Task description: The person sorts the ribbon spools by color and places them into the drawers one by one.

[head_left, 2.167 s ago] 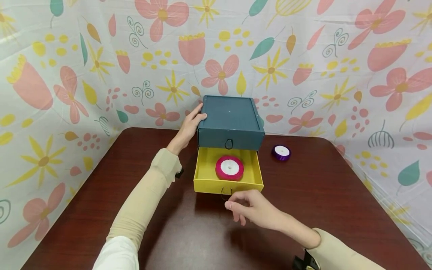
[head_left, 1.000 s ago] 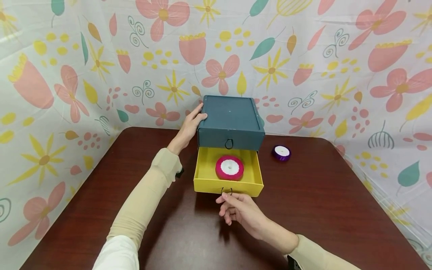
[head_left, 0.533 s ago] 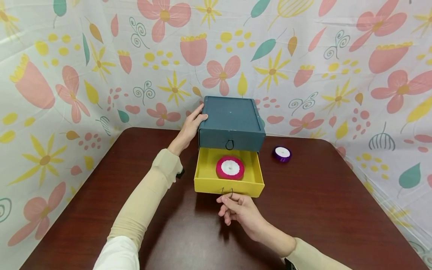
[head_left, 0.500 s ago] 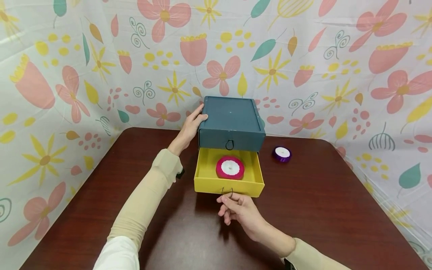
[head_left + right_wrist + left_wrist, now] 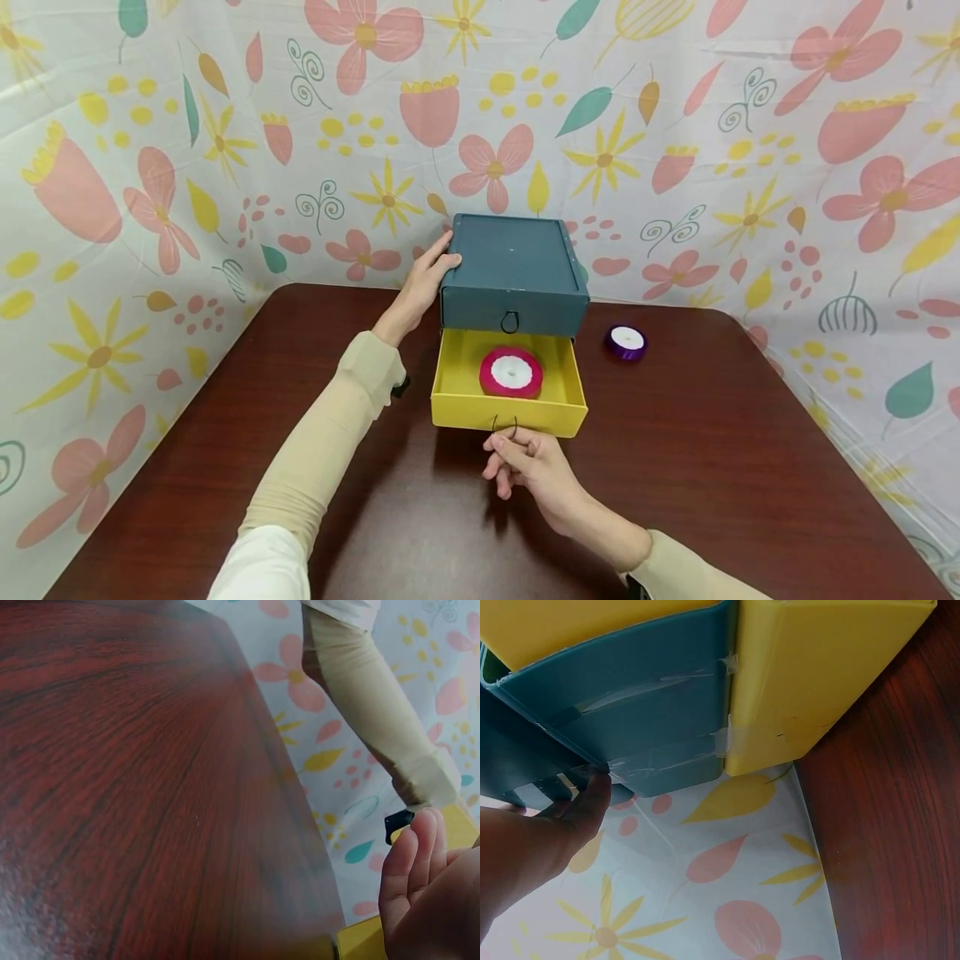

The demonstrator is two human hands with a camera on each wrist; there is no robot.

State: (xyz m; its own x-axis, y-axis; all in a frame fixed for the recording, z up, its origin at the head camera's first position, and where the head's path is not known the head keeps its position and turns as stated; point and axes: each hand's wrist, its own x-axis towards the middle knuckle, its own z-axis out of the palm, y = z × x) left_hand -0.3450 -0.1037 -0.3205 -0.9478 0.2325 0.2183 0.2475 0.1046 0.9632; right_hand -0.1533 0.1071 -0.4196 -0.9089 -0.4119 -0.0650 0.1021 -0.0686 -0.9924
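A small drawer unit has a dark blue upper box (image 5: 517,250) with a black loop on its front. Below it, a yellow drawer (image 5: 450,410) stands pulled out, and a spool of pink-red ribbon (image 5: 489,382) lies inside. My left hand (image 5: 422,287) rests against the upper left side of the blue box; in the left wrist view its fingers reach along the blue wall (image 5: 652,712). With thumb and forefinger, my right hand (image 5: 543,479) pinches the thin cord loop (image 5: 515,426) on the drawer's front. Its other fingers are loosely bent below.
A purple ribbon spool (image 5: 627,352) lies on the dark red-brown table (image 5: 712,433), right of the drawer unit. Behind the unit hangs a floral cloth (image 5: 300,125), which also lines both sides of the table.
My right hand has moved a little left to the drawer's cord loop and now pinches it. The left hand, the drawer and both spools stay where they were.
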